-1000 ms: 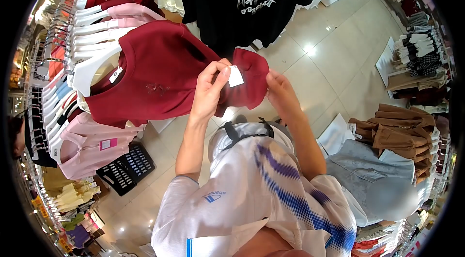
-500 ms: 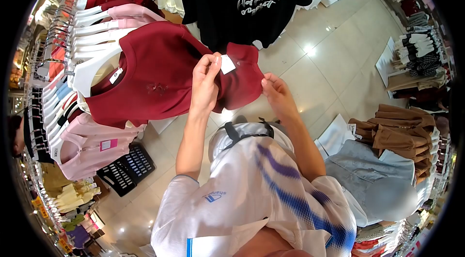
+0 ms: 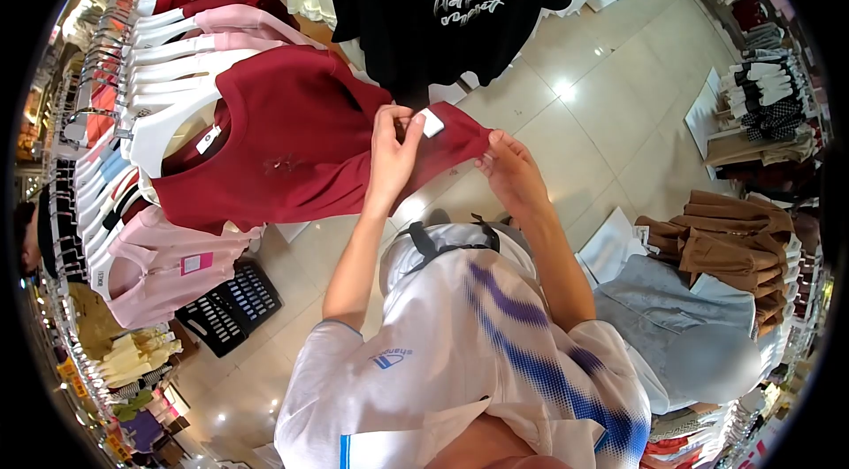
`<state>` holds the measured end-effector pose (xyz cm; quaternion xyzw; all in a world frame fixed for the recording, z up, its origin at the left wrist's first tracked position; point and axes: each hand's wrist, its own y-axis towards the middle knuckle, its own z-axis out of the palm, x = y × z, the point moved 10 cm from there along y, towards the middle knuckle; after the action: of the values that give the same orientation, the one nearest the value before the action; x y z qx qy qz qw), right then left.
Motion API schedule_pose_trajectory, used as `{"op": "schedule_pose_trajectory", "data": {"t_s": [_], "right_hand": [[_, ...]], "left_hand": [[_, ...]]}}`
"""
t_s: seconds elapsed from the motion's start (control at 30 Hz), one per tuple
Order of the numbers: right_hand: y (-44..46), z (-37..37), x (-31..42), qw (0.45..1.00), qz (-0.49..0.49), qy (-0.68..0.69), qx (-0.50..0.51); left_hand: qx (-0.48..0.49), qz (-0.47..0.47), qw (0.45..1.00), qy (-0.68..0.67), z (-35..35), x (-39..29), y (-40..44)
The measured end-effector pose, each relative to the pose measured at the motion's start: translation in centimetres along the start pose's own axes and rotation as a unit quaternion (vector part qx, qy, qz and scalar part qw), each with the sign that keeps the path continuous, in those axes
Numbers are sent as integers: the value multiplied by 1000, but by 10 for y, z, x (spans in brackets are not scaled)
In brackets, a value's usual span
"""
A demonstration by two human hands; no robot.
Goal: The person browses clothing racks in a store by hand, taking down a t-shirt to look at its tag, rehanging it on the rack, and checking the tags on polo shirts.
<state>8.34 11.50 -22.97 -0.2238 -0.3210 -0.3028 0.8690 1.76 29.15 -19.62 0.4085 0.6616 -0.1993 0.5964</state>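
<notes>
Dark red, the shirt (image 3: 309,124) could slide from its white hanger (image 3: 159,140) or stretch out of shape if pulled too hard; a sharp tug might tear the small white tag (image 3: 432,122) loose. The left hand (image 3: 394,149) pinches the shirt at that tag; the right hand (image 3: 516,175) grips its right-hand end by the fingertips. Hung at the scene's left, the shirt spreads sideways to the centre, smooth over the chest and drawn narrow between the hands, with a round neck, white label (image 3: 209,140) and faint chest design (image 3: 280,166).
</notes>
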Motion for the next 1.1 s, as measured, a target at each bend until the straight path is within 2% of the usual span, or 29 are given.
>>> {"op": "schedule_pose_trajectory", "data": {"t_s": [0.07,0.13,0.2,0.27,0.4,0.47,0.5,0.53,0.57,0.6,0.67,0.73,0.83,0.97,1.03,1.1], "right_hand": [[-2,-6,-7,997,29,65,-31],[-3,-5,-9,995,44,83,-44],[-5,-2,-11,991,60,102,-57],[-6,14,-11,991,63,113,-12],[-6,24,-14,987,97,124,-28],[-1,13,-12,986,84,136,-52],[2,11,-9,986,85,137,-53],[6,8,-2,991,72,101,-48],[10,6,3,995,59,66,-44],[13,3,5,995,57,68,-45],[20,3,12,999,38,-10,-24],[24,0,9,999,43,-22,-1],[26,1,-2,998,56,-29,22],[19,-2,-5,996,75,-37,7],[13,-7,-6,996,74,-39,-12],[8,-16,-7,996,75,-41,-29]], "left_hand": [[-99,134,976,143,-10,-43,-20],[-80,195,955,210,-3,-56,-43],[5,202,950,237,15,-56,-58],[6,190,947,259,23,-43,-63],[-2,153,920,362,19,-6,-50],[-15,154,954,257,9,-7,-48],[-43,105,978,176,0,-1,-48],[-41,104,978,177,-3,-3,-48],[1,26,995,95,-6,14,-45],[43,-52,998,11,-5,30,-44],[53,-57,997,-23,-7,28,-39],[63,-140,981,-116,-5,24,-42],[62,-89,988,-110,-8,31,-37],[82,-115,984,-106,-6,28,-46],[158,-68,982,-73,7,9,-51],[220,26,975,-33,15,-6,-55]]}}
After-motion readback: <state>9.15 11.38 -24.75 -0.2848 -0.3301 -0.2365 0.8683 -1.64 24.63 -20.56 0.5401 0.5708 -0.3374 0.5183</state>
